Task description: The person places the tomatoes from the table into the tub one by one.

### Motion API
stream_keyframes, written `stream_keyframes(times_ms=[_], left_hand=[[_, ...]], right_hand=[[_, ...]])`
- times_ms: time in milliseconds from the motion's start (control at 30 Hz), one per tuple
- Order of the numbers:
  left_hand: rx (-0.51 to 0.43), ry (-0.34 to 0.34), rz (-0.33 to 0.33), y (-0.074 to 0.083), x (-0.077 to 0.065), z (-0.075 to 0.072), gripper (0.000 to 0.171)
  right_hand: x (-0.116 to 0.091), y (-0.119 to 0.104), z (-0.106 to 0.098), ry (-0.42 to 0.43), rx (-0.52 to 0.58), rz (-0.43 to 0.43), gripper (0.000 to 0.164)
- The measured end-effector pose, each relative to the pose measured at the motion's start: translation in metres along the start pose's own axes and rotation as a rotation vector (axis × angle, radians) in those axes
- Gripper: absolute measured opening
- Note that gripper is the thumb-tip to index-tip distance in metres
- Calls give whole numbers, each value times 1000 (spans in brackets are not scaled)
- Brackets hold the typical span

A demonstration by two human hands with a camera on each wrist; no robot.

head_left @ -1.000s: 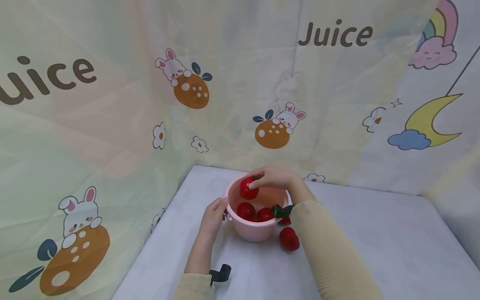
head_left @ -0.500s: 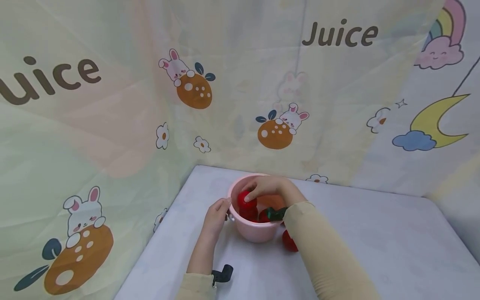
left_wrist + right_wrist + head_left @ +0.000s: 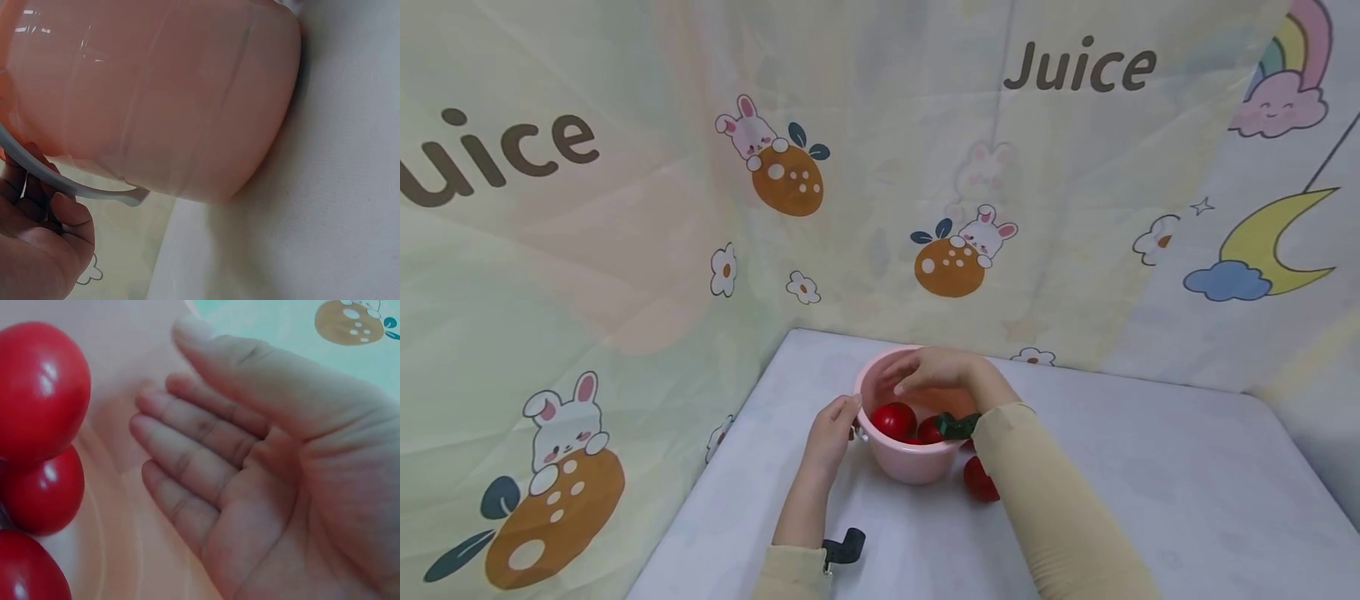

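Bucket (image 3: 913,463), red fruit (image 3: 980,481) outside — sleeve (image 3: 1060,508) overlapping

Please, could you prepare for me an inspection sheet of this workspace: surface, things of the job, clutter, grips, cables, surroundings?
Surface: pale table.
Job's things: pink bucket, upright; at least three red round items inside, two more outside, one mostly hidden.
Clutter: nothing seen.
Left grip: holds the bucket near its rim.
Right grip: open inside the bucket, holding nothing.
Cables: nothing seen.
Surroundings: printed backdrop with "Juice" lettering.
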State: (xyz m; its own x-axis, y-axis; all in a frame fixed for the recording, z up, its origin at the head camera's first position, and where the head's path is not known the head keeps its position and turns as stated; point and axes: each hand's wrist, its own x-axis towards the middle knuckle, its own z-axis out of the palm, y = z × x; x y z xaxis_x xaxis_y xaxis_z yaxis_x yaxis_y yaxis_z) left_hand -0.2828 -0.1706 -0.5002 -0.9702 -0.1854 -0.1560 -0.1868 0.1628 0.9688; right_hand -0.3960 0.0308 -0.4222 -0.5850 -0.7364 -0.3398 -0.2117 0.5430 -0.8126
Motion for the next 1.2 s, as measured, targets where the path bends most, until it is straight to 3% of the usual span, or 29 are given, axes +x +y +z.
stream_keyframes(times_ms=[300, 533, 733, 933, 1200], left_hand=[[8, -6, -20, 3, -4, 1, 51], [6, -9, -25, 3, -3, 1, 53], [8, 1, -7, 2, -4, 1, 53], [18, 10, -17, 3, -6, 0, 50], [14, 7, -4, 3, -5, 1, 51]], right_hand=[[-32, -6, -20, 143, -91, -41, 50], [-88, -1, -45, 245, 62, -187, 49], [-132, 29, -54, 409, 154, -241, 44], [-145, 82, -37, 465, 128, -163, 53], [-130, 130, 8, 448, 61, 31, 65]])
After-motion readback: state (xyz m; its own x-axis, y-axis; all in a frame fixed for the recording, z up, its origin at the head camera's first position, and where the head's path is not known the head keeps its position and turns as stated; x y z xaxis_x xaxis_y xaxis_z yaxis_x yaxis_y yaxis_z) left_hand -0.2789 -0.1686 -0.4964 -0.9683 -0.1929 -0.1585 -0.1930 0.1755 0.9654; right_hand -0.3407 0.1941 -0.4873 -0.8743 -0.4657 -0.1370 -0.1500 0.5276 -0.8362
